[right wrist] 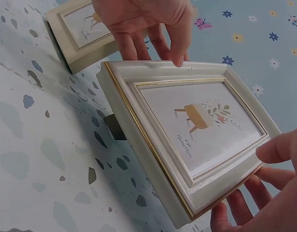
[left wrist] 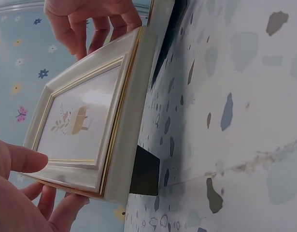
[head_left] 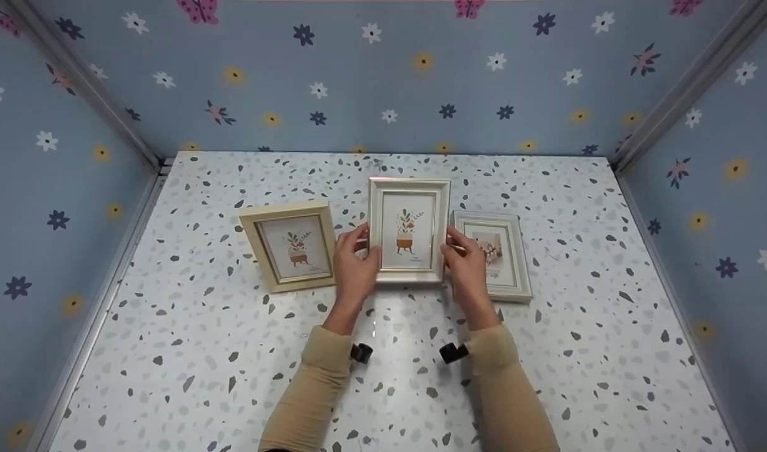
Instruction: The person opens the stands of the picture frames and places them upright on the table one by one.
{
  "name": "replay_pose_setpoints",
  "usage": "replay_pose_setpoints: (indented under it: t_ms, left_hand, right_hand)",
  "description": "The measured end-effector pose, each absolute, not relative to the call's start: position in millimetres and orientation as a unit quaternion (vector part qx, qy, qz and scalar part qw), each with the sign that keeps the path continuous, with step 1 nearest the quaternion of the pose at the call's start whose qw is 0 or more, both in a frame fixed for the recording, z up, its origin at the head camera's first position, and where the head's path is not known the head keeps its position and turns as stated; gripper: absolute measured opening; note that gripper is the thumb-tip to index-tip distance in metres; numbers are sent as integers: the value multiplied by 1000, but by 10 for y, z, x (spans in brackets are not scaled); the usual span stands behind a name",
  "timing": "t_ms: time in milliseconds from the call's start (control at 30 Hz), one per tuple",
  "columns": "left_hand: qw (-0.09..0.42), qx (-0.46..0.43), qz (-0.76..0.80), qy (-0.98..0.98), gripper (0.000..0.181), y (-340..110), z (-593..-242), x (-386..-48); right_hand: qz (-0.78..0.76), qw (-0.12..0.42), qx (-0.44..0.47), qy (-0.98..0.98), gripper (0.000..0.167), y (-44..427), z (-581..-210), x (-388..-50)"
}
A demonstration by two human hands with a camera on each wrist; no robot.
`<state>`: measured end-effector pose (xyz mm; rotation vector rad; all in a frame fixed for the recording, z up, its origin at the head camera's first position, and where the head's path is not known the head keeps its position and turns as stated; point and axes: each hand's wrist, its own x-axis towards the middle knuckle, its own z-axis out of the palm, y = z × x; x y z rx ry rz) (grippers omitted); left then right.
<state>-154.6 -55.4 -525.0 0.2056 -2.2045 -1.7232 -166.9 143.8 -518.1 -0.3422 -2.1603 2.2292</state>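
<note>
A white picture frame (head_left: pixel 407 231) with thin gold lines and a potted-plant print is held upright by both hands, leaning back slightly. My left hand (head_left: pixel 354 267) grips its left side, thumb on the front and fingers at the edge and behind. The right hand (head_left: pixel 469 267) grips the opposite side in the same way. A dark support leg (left wrist: pixel 145 173) shows behind the frame in both wrist views. Whether the lower edge touches the table cannot be told.
A cream-gold picture frame (head_left: pixel 297 248) stands tilted on the left, close to the left hand. On the right, a whitish picture frame (head_left: pixel 515 257) with a flower photo is partly covered by the right hand. The speckled table (head_left: pixel 189 351) meets flowered walls (head_left: pixel 383 75) at the back and sides.
</note>
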Motion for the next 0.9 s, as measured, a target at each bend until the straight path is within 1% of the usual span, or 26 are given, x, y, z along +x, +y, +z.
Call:
replay_pose_setpoints:
  t_ms: [67,167,367,500,900]
  left_hand:
    - [178,66,-610,-769,41,-560,-5262,-1544]
    - [178,65,-610,-770,37,-564,-5272,-1531]
    - [147,67,-620,-768,35,-570,-5271,-1474]
    - [136,63,-630,-762,33,-579,-5278,-1445]
    - [139,48,-654,-742,39,-630,-5319,-1409]
  right_hand:
    - [719,9,-116,-685,44,1458,-5185,-1655]
    - [720,8,-118,-683,43,1485,-5190,-1638]
    - [711,17,-107,-695,40,1528,-5194,-1599]
    - [711,26,-107,-694,39,1553,-5209,-1563]
    - [718,39,-107,-687,35,1611,-5253,-1478]
